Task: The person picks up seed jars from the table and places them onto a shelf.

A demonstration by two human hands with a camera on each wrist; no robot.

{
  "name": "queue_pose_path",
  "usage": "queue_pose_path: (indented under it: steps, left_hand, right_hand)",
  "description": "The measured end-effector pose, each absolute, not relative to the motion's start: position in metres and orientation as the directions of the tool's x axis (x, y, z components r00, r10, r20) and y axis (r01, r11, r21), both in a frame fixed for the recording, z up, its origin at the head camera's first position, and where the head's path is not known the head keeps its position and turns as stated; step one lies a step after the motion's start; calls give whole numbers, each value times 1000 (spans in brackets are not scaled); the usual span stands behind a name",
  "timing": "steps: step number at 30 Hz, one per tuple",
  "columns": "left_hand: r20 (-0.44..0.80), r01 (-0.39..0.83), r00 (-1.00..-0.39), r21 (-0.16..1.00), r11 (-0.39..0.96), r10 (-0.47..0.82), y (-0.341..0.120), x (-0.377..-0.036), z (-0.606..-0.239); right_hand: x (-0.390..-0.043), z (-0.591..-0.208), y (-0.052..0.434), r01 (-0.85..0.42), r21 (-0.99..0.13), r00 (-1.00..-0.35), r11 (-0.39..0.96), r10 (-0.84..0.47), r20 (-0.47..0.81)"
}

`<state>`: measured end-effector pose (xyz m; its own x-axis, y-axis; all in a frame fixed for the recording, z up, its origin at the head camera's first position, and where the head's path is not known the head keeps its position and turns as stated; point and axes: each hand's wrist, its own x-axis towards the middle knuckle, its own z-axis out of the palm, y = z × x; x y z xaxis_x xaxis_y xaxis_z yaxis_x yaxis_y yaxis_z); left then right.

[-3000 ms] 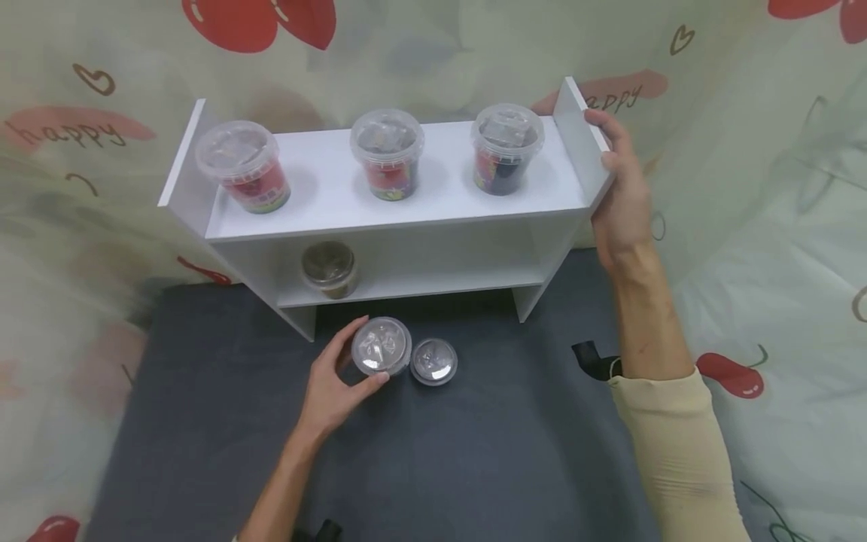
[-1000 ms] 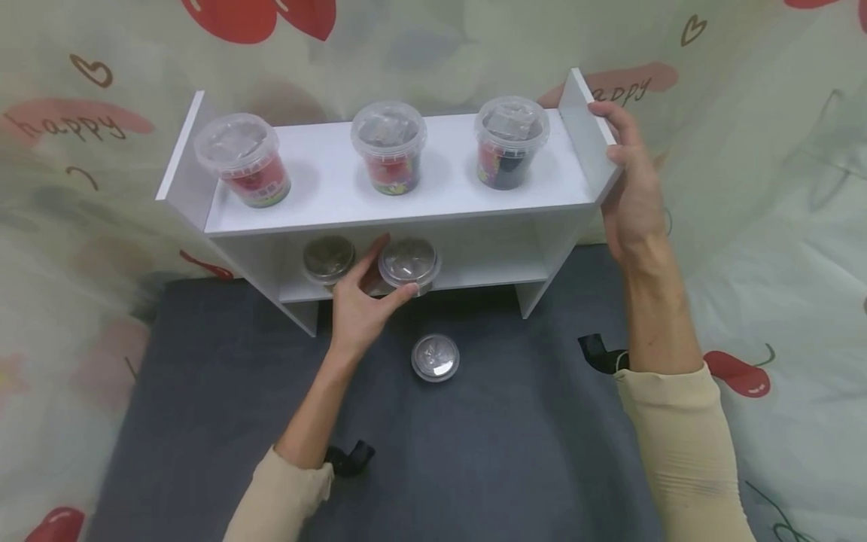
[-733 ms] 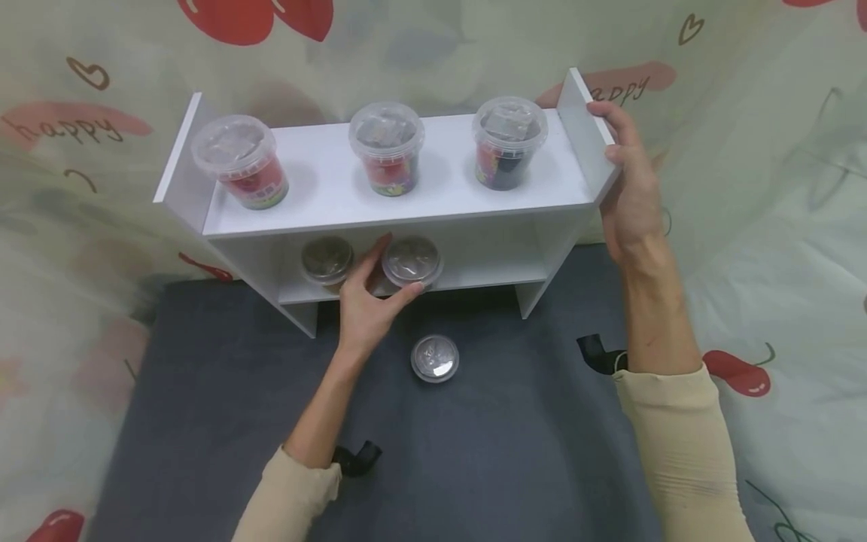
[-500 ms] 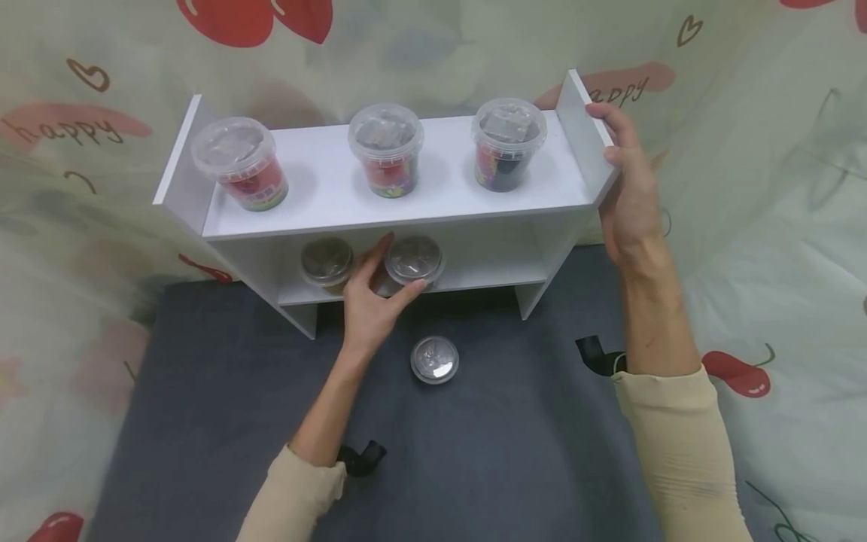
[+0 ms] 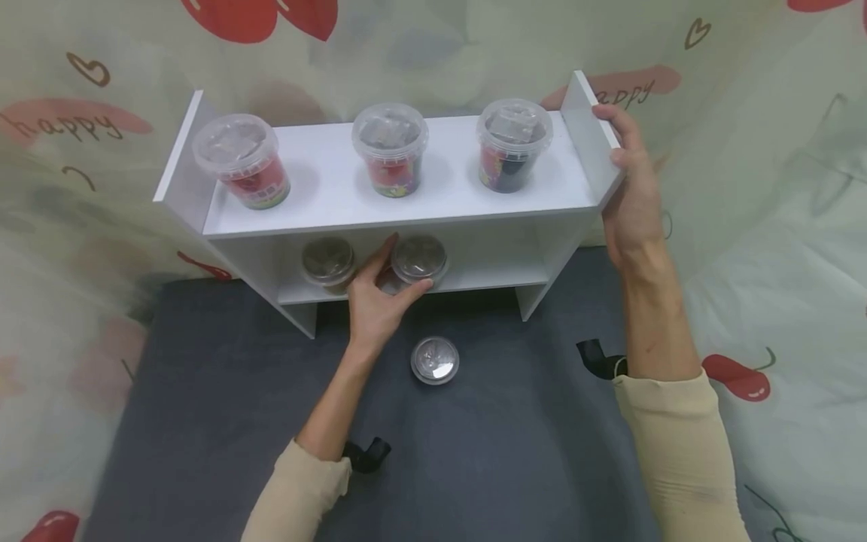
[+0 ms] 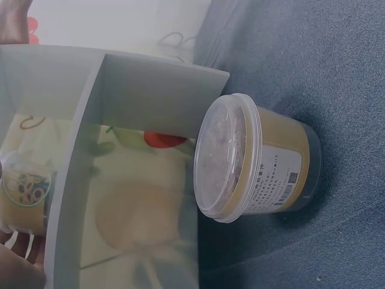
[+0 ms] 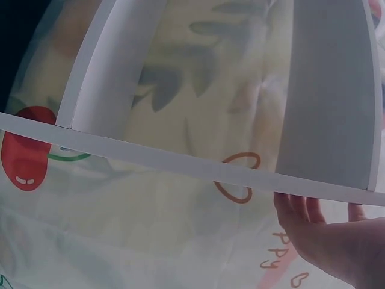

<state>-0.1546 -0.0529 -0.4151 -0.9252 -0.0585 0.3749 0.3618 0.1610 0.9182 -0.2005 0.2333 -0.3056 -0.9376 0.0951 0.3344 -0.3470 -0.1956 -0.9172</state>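
While the left hand [image 5: 376,305] gripped a clear lidded tub [image 5: 419,261] with thumb and fingers curled around its sides, the tub sat on the lower shelf [image 5: 488,277] of a white rack [image 5: 406,214], just right of a brown-filled tub [image 5: 328,263] already standing there. Whether it rested fully on the shelf could not be told. Judging from this, loading the lower shelf looked partly done: one tub placed, a second arriving, and a third [image 5: 435,360] left on the dark mat [image 5: 515,452] in front of the rack, near the left wrist.

That third tub, seen from the left wrist camera [image 6: 252,159], was clear with a snap lid, held something tan or brown, and carried a white label.

On the top shelf stood three more lidded tubs, well apart: left [image 5: 241,162] and middle [image 5: 390,149] with red contents, right [image 5: 511,144] with red and dark contents. What these were exactly was too small to tell.

The right hand [image 5: 630,192] grasped the rack's right side panel [image 5: 589,135], fingers wrapped over its edge. Patterned cloth [image 5: 745,188] hung behind.
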Motion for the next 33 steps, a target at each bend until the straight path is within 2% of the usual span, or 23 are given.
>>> queue_pose_path:
  steps: [3,10,23,33]
  left_hand:
    - [374,361,-926,916,175,-50,-52,-156,-415]
    - [353,343,-936,916,211,-13,-59,-176,-445]
    - [311,306,-950,926,222,14,-57,-176,-442]
    - [360,358,-933,928,101,4,-61,-166,-447]
  right_hand:
    - [-199,-305,233,-350,-911,-936,-217,101,336]
    - [-198,-304,233,-356,-910,-934,-212,104,341]
    - [-198,-306,233,-367,-912,-930,-182,105,353]
    - [-199,-308,232,-359,-913,-933,-195,91,347]
